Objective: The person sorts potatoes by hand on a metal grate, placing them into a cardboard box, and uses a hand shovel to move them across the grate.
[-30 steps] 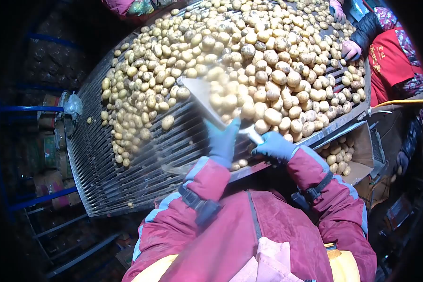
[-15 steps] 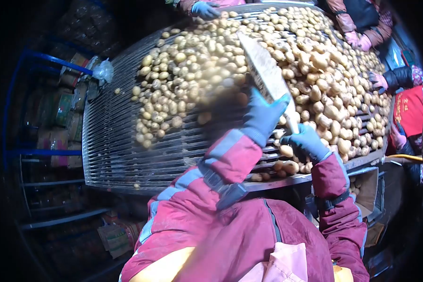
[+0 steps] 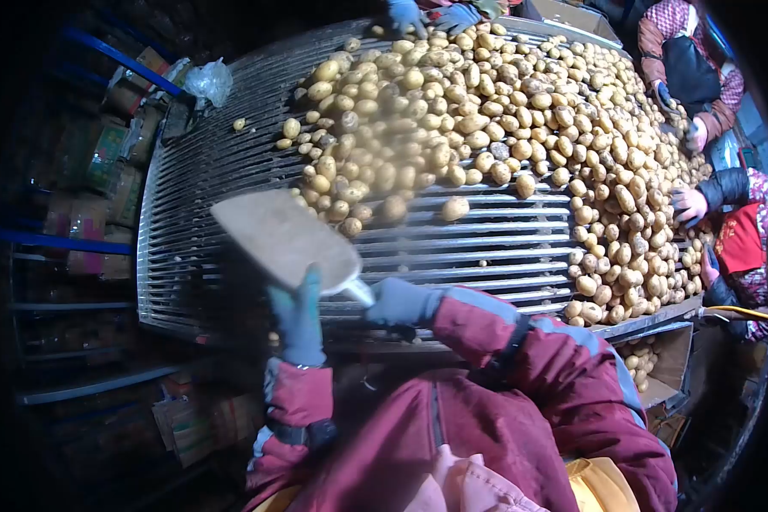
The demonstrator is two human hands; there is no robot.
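A flat, pale scoop [image 3: 286, 235] is held over the left part of a slatted metal grate [image 3: 503, 230], its blade pointing up and left. My right hand [image 3: 401, 303], in a blue glove, is closed around the scoop's short white handle. At the near edge of the blade my left hand [image 3: 300, 320], also gloved, grips it, some fingers hidden beneath. Just beyond the blade lie many loose potatoes [image 3: 478, 124], spread over the far and right parts of the grate. No potatoes show on the scoop's visible face.
At the far edge are a co-worker's gloved hands [image 3: 410, 15]. Other people's hands [image 3: 689, 205] touch potatoes on the right. A cardboard box [image 3: 670, 363] holding potatoes sits below the near right edge. Blue-framed shelving [image 3: 68, 243] stands left, with a clear plastic bag [image 3: 209, 81].
Both my hands have swung the scoop from the potato heap at centre right to the near left of the grate. Bare slats now show at the centre right, where potatoes lay.
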